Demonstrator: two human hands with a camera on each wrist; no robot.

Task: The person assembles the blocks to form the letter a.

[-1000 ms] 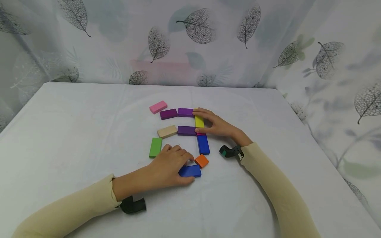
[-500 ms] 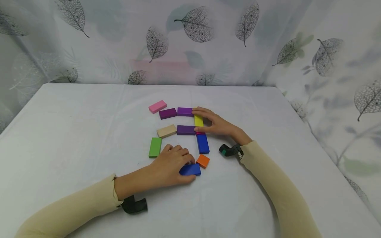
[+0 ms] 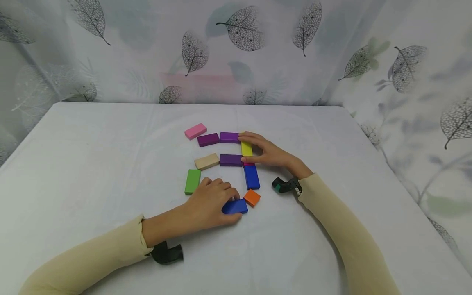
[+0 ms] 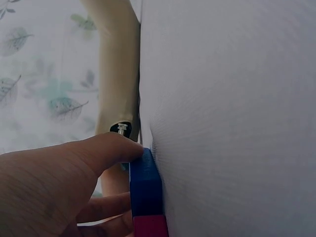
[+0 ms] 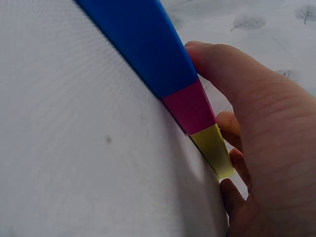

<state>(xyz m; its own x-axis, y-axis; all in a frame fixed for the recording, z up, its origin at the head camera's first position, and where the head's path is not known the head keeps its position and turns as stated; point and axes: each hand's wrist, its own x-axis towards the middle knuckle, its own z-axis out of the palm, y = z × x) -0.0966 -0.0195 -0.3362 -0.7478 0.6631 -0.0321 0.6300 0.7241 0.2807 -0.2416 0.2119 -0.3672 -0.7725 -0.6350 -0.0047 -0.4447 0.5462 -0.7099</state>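
My left hand (image 3: 212, 203) grips a blue block (image 3: 234, 206) between thumb and fingers, close over the white cloth. In the left wrist view the thumb presses the end of this blue block (image 4: 145, 185), and a magenta block (image 4: 150, 226) adjoins it, hidden under the hand in the head view. An orange block (image 3: 252, 198) sits at its right corner. My right hand (image 3: 271, 153) curls round a yellow block (image 3: 246, 148), thumb by a small magenta block (image 3: 248, 164). In the right wrist view, blue, magenta and yellow blocks (image 5: 212, 150) run end to end.
Left of the right hand lie two purple blocks (image 3: 231, 160), a dark magenta block (image 3: 208, 139) and a pink block (image 3: 195, 131). A beige block (image 3: 207, 161) and a green block (image 3: 192, 181) are nearer the left hand. Another blue block (image 3: 252, 177) stands below the magenta one.
My left hand has nudged the blue block slightly away from me and tilted it, and the orange block has shifted a little to the right. My right hand stays in place.
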